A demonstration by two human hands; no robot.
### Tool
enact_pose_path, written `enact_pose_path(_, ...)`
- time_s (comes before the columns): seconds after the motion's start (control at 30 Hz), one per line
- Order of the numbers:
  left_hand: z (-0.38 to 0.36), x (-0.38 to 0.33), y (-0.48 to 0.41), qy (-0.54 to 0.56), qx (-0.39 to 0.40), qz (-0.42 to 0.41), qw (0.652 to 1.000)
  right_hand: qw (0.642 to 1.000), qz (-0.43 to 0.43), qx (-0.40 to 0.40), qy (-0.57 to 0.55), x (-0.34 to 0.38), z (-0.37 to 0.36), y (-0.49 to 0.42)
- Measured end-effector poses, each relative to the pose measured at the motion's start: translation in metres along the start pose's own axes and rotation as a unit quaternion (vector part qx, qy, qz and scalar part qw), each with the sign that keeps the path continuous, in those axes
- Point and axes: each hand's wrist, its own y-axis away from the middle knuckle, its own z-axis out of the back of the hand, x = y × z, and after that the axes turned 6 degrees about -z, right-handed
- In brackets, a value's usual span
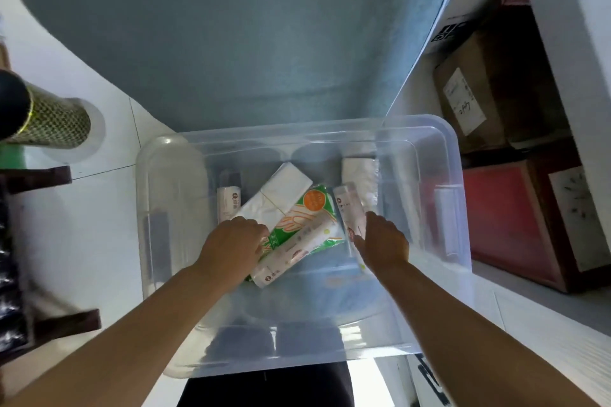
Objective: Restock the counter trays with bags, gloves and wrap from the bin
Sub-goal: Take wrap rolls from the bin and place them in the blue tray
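A clear plastic bin (439, 142) stands on the floor below me, and both my hands reach into it. Inside lie a folded white stack of bags (279, 196), a green and white glove pack (309, 211), a white wrap roll (297, 249) lying diagonally, a second roll (347, 208) to the right and a third roll (228, 201) at the left. My left hand (231, 241) rests with curled fingers on the near end of the bag stack and glove pack. My right hand (382, 239) touches the right roll. Whether either hand grips anything is hidden.
A grey-blue rounded surface (231, 26) fills the view beyond the bin. Cardboard boxes (489, 102) and a red box (509, 225) are stacked at the right. At the left stand a green-patterned tube (56, 122) and dark wooden furniture (39, 175). The floor is white tile.
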Motion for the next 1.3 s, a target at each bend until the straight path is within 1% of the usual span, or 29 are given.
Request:
enact_pose_path(0.23,-0.017,0.000,-0.012,-0.004,0.014,0.003,1.000,0.997,-0.043,0.014,-0.066,0.003,-0.024,-0.012)
enact_pose_path(0.33,-0.012,-0.007,-0.011,0.020,-0.001,-0.007,1.000,0.988,-0.038,-0.016,-0.150,0.004,-0.016,-0.006)
enact_pose_path(0.4,-0.007,-0.013,-0.010,0.052,-0.010,-0.011,0.999,0.978,-0.023,-0.036,-0.206,0.011,-0.004,0.006)
enact_pose_path(0.43,-0.004,-0.017,-0.009,0.077,-0.015,-0.007,0.997,0.975,-0.005,-0.045,-0.217,0.015,0.001,0.014)
enact_pose_path(0.47,-0.002,-0.023,-0.008,0.111,-0.018,0.003,0.994,0.973,0.016,-0.054,-0.224,0.021,0.007,0.022)
enact_pose_path(0.5,0.001,-0.029,-0.007,0.178,-0.019,0.022,0.984,0.969,0.038,-0.060,-0.236,0.027,0.013,0.031)
enact_pose_path(0.53,0.004,-0.035,-0.007,0.277,-0.017,0.056,0.959,0.964,0.059,-0.061,-0.252,0.035,0.019,0.040)
enact_pose_path(0.57,0.008,-0.042,-0.006,0.387,-0.018,0.093,0.917,0.959,0.085,-0.061,-0.262,0.043,0.024,0.049)
enact_pose_path(0.6,0.012,-0.047,-0.005,0.480,-0.024,0.126,0.868,0.956,0.114,-0.066,-0.263,0.052,0.028,0.056)
enact_pose_path(0.63,0.017,-0.050,-0.005,0.543,-0.036,0.147,0.826,0.953,0.143,-0.072,-0.258,0.060,0.032,0.061)
enact_pose_path(0.73,0.024,-0.046,0.002,0.619,-0.092,0.164,0.762,0.936,0.222,-0.063,-0.264,0.078,0.035,0.070)
enact_pose_path(0.77,0.025,-0.041,0.006,0.635,-0.105,0.170,0.746,0.934,0.243,-0.051,-0.256,0.078,0.034,0.070)
enact_pose_path(0.8,0.025,-0.035,0.010,0.638,-0.116,0.181,0.740,0.936,0.260,-0.051,-0.231,0.075,0.031,0.066)
enact_pose_path(0.87,0.023,-0.020,0.016,0.628,-0.126,0.212,0.738,0.944,0.283,-0.079,-0.151,0.063,0.022,0.051)
enact_pose_path(0.93,0.020,-0.005,0.021,0.628,-0.132,0.241,0.728,0.950,0.293,-0.084,-0.073,0.051,0.013,0.036)
enact_pose_path(0.97,0.019,0.001,0.023,0.627,-0.137,0.251,0.725,0.946,0.312,-0.085,-0.031,0.047,0.008,0.029)
enact_pose_path(1.03,0.014,0.011,0.026,0.621,-0.142,0.262,0.725,0.927,0.357,-0.100,0.048,0.043,-0.005,0.016)
enact_pose_path(1.07,0.011,0.014,0.026,0.613,-0.142,0.267,0.730,0.919,0.374,-0.105,0.074,0.044,-0.012,0.011)
enact_pose_path(1.13,0.004,0.019,0.026,0.590,-0.135,0.273,0.748,0.912,0.385,-0.094,0.107,0.049,-0.024,0.001)
enact_pose_path(1.3,-0.001,0.018,0.034,0.557,-0.111,0.257,0.782,0.921,0.350,-0.038,0.167,0.061,-0.030,-0.004)
